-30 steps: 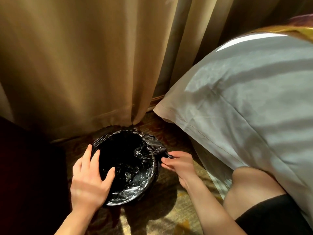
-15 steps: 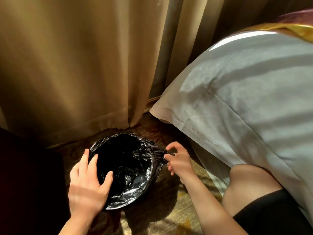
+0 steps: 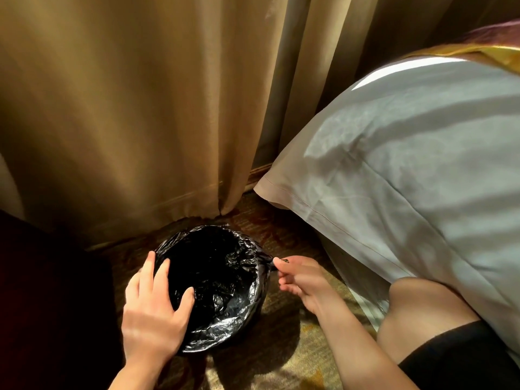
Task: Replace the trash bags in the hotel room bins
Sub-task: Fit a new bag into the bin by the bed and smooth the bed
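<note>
I see left hand (image 3: 153,313) spread over the left rim of bin (image 3: 260,301), lower centre of frame. Trash bag (image 3: 222,291) lines it, between both hands. Right hand (image 3: 301,280) pinches what's probably gathered bag slack at the right rim, so it's nearer.

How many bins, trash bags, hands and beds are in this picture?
Hands: 2, the left hand resting on the rim, the right hand pinching the bag's edge.
Bins: 1, a round bin.
Trash bags: 1, a black trash bag lining it.
Beds: 1, a bed in white linen.
Total: 5.
</note>
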The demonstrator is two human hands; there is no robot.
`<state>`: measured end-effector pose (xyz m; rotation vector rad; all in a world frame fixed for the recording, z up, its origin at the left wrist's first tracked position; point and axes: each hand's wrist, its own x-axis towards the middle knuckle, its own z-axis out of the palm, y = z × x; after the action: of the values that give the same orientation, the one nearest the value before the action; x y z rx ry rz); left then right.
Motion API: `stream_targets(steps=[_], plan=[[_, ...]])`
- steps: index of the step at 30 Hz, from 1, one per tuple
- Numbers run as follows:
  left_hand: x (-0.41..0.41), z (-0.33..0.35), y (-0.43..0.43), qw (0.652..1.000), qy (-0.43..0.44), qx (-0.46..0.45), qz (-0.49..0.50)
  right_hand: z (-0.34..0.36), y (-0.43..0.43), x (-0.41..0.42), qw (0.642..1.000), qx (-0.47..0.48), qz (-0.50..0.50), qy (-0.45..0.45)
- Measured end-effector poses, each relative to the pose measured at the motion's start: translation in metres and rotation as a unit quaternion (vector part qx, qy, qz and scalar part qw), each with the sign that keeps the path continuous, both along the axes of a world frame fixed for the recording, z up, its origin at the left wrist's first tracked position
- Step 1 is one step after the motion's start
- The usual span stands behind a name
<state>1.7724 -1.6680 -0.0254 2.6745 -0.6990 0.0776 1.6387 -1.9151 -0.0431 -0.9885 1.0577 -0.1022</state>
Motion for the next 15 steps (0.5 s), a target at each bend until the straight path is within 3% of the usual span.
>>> stream_targets(steps=[6, 15], plan=[[-0.001, 0.006, -0.003, 0.998, -0.011, 0.056, -0.016, -0.014, 0.015, 0.012, 0.995, -0.097, 0.011, 0.019], [0.010, 0.014, -0.009, 0.983, 0.014, 0.181, -0.011, -0.021, 0.023, 0.019, 0.998, -0.044, 0.023, 0.030]])
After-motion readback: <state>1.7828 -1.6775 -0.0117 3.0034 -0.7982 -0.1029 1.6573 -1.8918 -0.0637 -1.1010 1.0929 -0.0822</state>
